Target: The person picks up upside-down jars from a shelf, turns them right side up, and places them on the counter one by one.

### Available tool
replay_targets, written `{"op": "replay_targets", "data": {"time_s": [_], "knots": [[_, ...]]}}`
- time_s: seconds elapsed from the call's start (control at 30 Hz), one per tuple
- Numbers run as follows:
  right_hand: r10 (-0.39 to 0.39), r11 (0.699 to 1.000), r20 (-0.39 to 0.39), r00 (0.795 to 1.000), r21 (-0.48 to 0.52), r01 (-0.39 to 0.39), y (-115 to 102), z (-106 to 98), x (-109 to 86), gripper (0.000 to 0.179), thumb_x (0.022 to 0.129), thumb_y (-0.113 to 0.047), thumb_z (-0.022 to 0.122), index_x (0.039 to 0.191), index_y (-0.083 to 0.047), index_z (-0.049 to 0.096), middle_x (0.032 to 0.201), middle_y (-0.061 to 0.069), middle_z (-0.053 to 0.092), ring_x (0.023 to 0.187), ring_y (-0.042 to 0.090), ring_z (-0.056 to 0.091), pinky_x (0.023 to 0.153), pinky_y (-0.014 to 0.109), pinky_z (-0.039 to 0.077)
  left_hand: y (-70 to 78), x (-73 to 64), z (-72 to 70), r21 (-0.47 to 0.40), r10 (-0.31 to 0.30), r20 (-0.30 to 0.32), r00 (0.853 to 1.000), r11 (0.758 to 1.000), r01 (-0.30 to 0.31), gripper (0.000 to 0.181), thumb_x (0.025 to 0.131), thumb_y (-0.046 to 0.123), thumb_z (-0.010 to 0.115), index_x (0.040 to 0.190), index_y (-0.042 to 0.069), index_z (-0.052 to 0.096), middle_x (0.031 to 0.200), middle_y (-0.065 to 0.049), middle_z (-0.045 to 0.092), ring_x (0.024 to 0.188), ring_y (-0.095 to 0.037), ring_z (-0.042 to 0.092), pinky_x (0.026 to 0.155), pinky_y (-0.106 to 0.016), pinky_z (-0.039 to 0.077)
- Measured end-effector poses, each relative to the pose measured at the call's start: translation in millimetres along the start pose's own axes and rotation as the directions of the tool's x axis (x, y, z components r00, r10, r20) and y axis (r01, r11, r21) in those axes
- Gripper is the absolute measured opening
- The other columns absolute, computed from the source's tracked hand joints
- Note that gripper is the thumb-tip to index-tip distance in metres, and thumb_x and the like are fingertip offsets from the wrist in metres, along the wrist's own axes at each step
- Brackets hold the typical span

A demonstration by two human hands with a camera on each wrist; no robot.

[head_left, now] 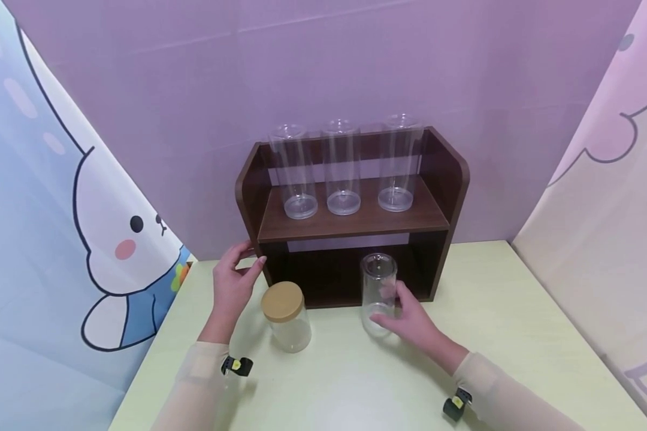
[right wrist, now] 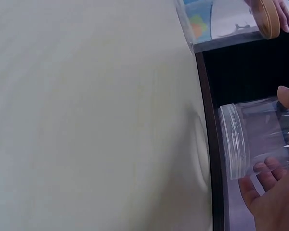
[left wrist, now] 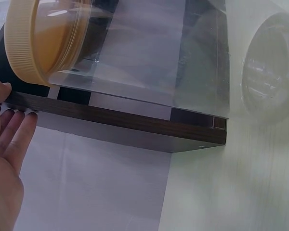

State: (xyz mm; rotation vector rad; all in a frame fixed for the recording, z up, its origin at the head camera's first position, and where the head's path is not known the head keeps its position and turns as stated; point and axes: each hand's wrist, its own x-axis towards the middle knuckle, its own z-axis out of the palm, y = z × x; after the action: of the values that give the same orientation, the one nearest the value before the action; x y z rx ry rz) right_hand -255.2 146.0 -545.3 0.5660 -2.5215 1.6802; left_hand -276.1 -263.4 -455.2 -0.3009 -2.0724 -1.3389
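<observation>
My right hand (head_left: 412, 320) grips a clear cylindrical jar (head_left: 378, 293) from its right side, thumb in front, before the lower opening of the dark brown shelf (head_left: 350, 227). Seen from the right wrist, the jar's ridged end (right wrist: 233, 142) faces the table; whether it touches is unclear. My left hand (head_left: 233, 287) pinches the front edge of the shelf's left side panel (left wrist: 115, 120), thumb on the front and fingers on the outer face. Beside that hand, a clear jar with a tan lid (head_left: 283, 302) stands upright on the table. Three tall clear cylinders (head_left: 343, 173) stand on the upper board.
The shelf stands at the back of a pale yellow-green table (head_left: 512, 335), against a purple cloth (head_left: 194, 90). Printed cloths hang at both sides, with a cartoon rabbit (head_left: 113, 233) on the left one. Each wrist wears a black strap.
</observation>
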Motion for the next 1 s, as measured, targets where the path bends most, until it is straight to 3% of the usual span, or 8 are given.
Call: {"op": "replay_targets", "data": {"time_s": [0.27,0.53,0.8,1.0], "knots": [[-0.006,0.999,0.025,1.000,-0.052,0.007,-0.7,-0.3,-10.3,0.072,0.087,-0.020,0.097,0.145,-0.010,0.055,0.135,0.004,0.068,0.129,0.026,0.064,0.114,0.052,0.053,3.6,-0.4,-1.4,0.023,-0.022,0.007,1.000,1.000,0.021,0.039,0.098,0.007,0.086,0.135,0.009,0.075,0.125,-0.007,0.075,0.115,-0.022,0.074,0.081,-0.019,0.063],[-0.029,0.999,0.026,0.999,-0.034,0.030,-1.5,-2.1,-14.4,0.071,0.087,-0.019,0.098,0.143,-0.012,0.055,0.134,0.003,0.070,0.127,0.025,0.065,0.112,0.051,0.054,8.8,-1.4,-4.1,0.000,-0.044,0.000,0.999,0.999,0.044,0.036,0.099,0.005,0.084,0.133,0.006,0.074,0.127,-0.010,0.074,0.117,-0.028,0.074,0.083,-0.018,0.062],[-0.027,0.999,0.033,0.999,-0.025,0.028,-2.7,-3.7,-15.9,0.069,0.087,-0.023,0.098,0.143,-0.015,0.057,0.135,0.003,0.069,0.128,0.026,0.065,0.111,0.055,0.054,16.3,-3.0,-7.6,0.006,-0.076,0.008,0.997,0.997,0.076,0.035,0.100,0.007,0.083,0.134,0.005,0.072,0.129,-0.007,0.074,0.119,-0.024,0.072,0.092,-0.025,0.063],[-0.043,0.999,0.040,0.998,-0.031,0.045,-4.5,-5.4,-15.8,0.068,0.088,-0.024,0.097,0.141,-0.015,0.057,0.134,0.002,0.068,0.127,0.025,0.064,0.111,0.055,0.054,21.6,-6.6,-12.2,0.005,-0.028,-0.089,0.996,1.000,0.029,0.025,0.099,-0.002,0.080,0.124,0.001,0.074,0.120,-0.011,0.076,0.109,-0.019,0.071,0.092,-0.027,0.060]]}}
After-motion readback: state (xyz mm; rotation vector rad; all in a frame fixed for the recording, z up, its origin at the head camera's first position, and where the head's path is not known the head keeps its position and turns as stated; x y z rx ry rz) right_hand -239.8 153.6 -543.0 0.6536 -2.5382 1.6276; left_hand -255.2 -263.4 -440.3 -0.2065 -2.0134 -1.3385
